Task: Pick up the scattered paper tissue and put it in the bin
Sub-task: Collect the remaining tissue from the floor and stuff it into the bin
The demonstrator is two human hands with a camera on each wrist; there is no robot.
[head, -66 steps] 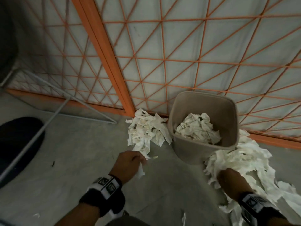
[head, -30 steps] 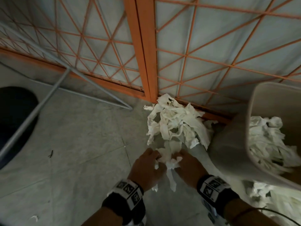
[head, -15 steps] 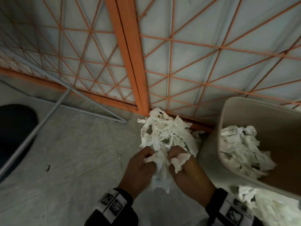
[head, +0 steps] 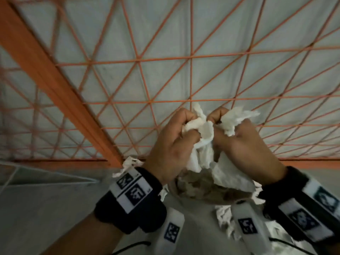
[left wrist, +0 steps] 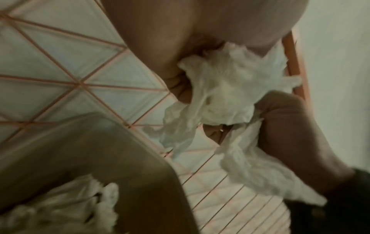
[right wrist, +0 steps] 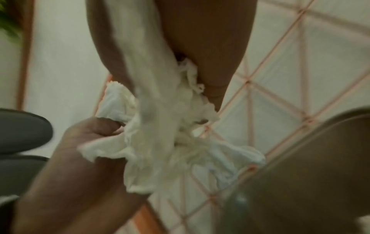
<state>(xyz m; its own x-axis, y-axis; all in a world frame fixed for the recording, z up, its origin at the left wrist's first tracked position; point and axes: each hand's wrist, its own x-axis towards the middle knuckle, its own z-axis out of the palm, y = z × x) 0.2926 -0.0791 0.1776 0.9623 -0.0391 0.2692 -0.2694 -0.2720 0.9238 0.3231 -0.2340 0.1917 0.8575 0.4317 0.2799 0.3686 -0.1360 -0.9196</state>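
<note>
The left hand point(head: 171, 142) and the right hand point(head: 244, 144) are raised side by side, knuckles nearly touching, and both have their fingers curled tight around one shared wad of white paper tissue point(head: 204, 137). The wad bulges up between the two thumbs and hangs in torn flaps below the palms; from the left wrist camera the tissue point(left wrist: 224, 88) spills out under the fingers, and from the right wrist camera it point(right wrist: 172, 129) trails down between the two hands.

Each wrist carries a black wristband point(head: 132, 201) with white panels bearing square black-and-white coded markers; they hold no readable letters or words, and no brand shows anywhere.

Directly below the hands sits the bin point(head: 206, 188), a tan-brown plastic tub, its mouth partly hidden by the hanging tissue. In the left wrist view the bin's wall point(left wrist: 112, 158) rises just under the wad, with crumpled tissue already inside at its bottom. More loose tissue point(head: 226, 223) lies on the floor beside the bin, under the right wrist, and a scrap point(head: 128, 164) pokes out behind the left wristband.

The floor point(head: 46, 208) is pale grey and smooth. Beyond the hands stands an orange metal lattice fence point(head: 139, 61) of crossing triangles over a whitish sheet, with a thick orange post point(head: 55, 80) slanting away to the left.
</note>
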